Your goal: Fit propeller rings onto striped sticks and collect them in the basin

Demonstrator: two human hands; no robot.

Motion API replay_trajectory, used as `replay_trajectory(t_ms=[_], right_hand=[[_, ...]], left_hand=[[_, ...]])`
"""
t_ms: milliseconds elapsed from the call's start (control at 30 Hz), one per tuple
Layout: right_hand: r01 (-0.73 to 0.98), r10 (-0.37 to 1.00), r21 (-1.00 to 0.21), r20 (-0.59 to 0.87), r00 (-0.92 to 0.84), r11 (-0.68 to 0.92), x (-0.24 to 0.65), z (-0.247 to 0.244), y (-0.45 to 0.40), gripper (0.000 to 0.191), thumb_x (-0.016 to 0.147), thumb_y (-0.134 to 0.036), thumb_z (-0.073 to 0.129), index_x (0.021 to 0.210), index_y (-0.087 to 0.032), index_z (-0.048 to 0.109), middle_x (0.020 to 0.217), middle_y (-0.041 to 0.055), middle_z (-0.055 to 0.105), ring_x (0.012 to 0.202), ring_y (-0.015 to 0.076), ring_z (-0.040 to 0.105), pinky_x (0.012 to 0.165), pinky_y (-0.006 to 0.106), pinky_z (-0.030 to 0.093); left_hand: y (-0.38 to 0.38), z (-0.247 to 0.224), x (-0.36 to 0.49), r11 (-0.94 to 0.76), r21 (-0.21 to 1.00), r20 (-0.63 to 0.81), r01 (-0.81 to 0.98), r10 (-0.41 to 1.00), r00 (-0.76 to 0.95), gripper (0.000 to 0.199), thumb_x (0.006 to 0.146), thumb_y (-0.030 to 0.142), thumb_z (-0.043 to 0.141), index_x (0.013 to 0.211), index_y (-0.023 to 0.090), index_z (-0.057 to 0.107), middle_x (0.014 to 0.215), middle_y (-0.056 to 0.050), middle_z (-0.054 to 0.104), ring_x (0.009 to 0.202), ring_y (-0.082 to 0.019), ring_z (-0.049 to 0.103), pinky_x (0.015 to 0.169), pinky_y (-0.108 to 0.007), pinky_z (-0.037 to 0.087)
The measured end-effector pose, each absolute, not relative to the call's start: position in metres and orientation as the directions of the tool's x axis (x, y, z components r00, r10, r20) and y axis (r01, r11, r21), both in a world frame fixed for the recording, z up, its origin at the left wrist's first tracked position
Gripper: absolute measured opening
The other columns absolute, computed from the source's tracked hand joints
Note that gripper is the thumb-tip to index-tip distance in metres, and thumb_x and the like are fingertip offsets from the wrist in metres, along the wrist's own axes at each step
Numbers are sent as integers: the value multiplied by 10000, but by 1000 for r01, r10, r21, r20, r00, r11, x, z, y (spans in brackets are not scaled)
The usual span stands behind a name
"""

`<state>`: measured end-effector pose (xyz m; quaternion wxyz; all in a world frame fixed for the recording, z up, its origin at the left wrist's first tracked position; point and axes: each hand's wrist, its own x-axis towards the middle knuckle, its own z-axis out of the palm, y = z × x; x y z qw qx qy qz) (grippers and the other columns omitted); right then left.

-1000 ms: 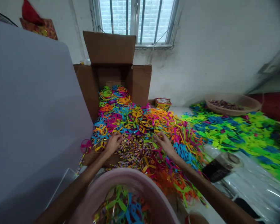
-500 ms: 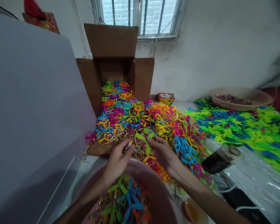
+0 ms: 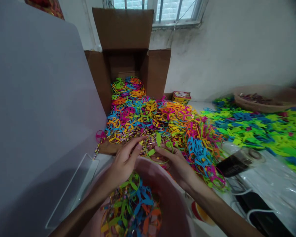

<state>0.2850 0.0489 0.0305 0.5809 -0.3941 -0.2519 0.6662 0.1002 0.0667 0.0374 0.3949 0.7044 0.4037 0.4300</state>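
Workbench (image 3: pixel 199 107) | heaped propeller rings (image 3: pixel 148 113) | left hand (image 3: pixel 124 163): fingers spread, just beside green propeller ring (image 3: pixel 158 140) | right hand (image 3: pixel 175 168): fingers pinching it | pink basin (image 3: pixel 148 163): tangled propellers (image 3: pixel 132 207)

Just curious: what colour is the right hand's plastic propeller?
Lime green blades, shown in the head view.

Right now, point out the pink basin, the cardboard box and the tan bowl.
pink basin (image 3: pixel 171 210), head view, inner wall below the rim
cardboard box (image 3: pixel 123 29), head view, raised back flap
tan bowl (image 3: pixel 259 107), head view, front outer wall
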Motion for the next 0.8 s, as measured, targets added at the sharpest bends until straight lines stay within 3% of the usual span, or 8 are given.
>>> replay_trajectory(t_ms=[133, 333, 533, 667, 800], right_hand=[[-662, 970, -737, -236, 62, -137, 282, 35, 44, 335, 553, -210, 980, 784, -179, 739, 856, 12, 799, 759, 170, 757, 764, 275, 621], [-710, 966, -685, -258, 25, -165, 271, 41, 30, 326, 577, -196, 968, 779, -204, 713, 783, -2, 784, 698, 194, 757, 694, 304, 630], [-686, 965, -717, -247, 88, -121, 270, 36, 28, 321, 590, -220, 971, 795, -225, 724, 793, -4, 787, 704, 182, 764, 654, 257, 625], [-692, 970, -715, -226, 88, -103, 271, 38, 28, 346, 546, -242, 985, 751, -232, 707, 765, -15, 780, 669, 181, 759, 644, 264, 626], [-641, 966, -749, -253, 44, -167, 271, 41, 25, 373, 542, -301, 982, 821, -204, 755, 736, 33, 783, 609, 216, 749, 587, 306, 618]], left_hand=[[50, 31, 100, -220, 974, 196, 55, 938, 287, 260, 987, 432, 581, 1134, 218, 562, 843, -10, 666, 746, -144, 624, 667, -236, 489], [39, 30, 103, -148, 989, 143, -5, 947, 288, 248, 962, 438, 626, 1020, 197, 611, 688, 35, 551, 563, -79, 475, 485, -178, 360], [41, 32, 101, -50, 996, 73, -79, 942, 329, 252, 964, 450, 614, 1040, 211, 591, 716, 39, 549, 525, -59, 433, 448, -164, 320], [41, 30, 100, -111, 994, 105, 0, 940, 324, 229, 964, 433, 614, 1049, 221, 592, 809, 7, 618, 598, -85, 529, 478, -178, 357], [42, 31, 98, -189, 979, 153, 74, 929, 336, 212, 953, 426, 619, 1029, 230, 594, 836, -9, 649, 708, -142, 623, 559, -221, 449]])
